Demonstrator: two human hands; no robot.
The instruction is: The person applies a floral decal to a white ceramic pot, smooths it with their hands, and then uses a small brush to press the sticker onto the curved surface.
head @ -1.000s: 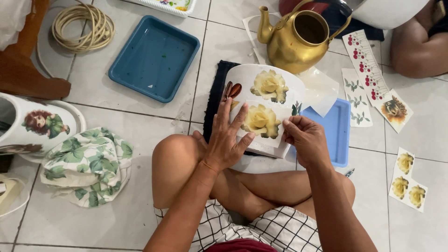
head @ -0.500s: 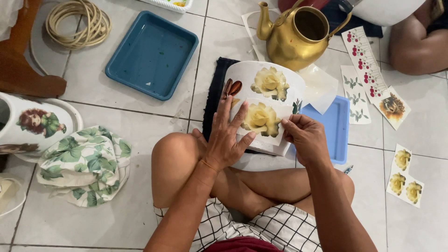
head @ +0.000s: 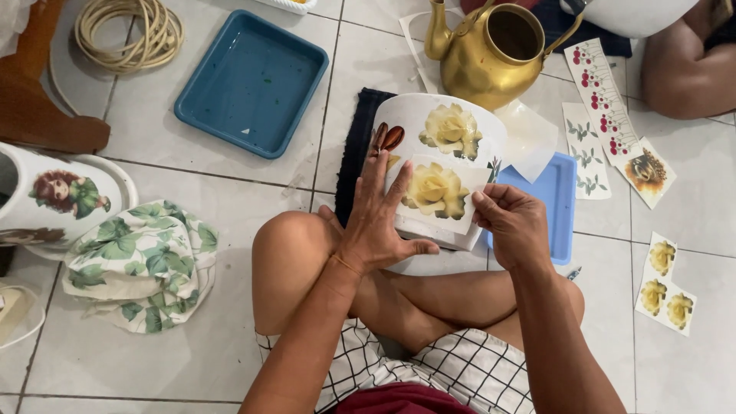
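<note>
Pale tiled floor [head: 230,360], grey grout lines, person sitting cross-legged on it. Around them: blue tray [head: 253,80] upper left, coiled cord [head: 130,31] beyond it, gold kettle [head: 491,50] at top, leaf-print cloth [head: 138,261] at left beside another white pot with a figure decal [head: 54,195], flower decal sheets [head: 613,123] scattered right. Work piece: white pot [head: 429,161] lying on its side over a dark mat [head: 356,146], in front of the knees, one yellow rose already on its wall. Yellow rose decal [head: 437,192] sits flat on the pot below that. Left hand [head: 379,222] open, fingers spread, pressing on the pot at the decal's left edge. Right hand [head: 514,222] pinches the decal's right edge between thumb and fingers. Flat blue lid [head: 552,199] beside the right hand.
</note>
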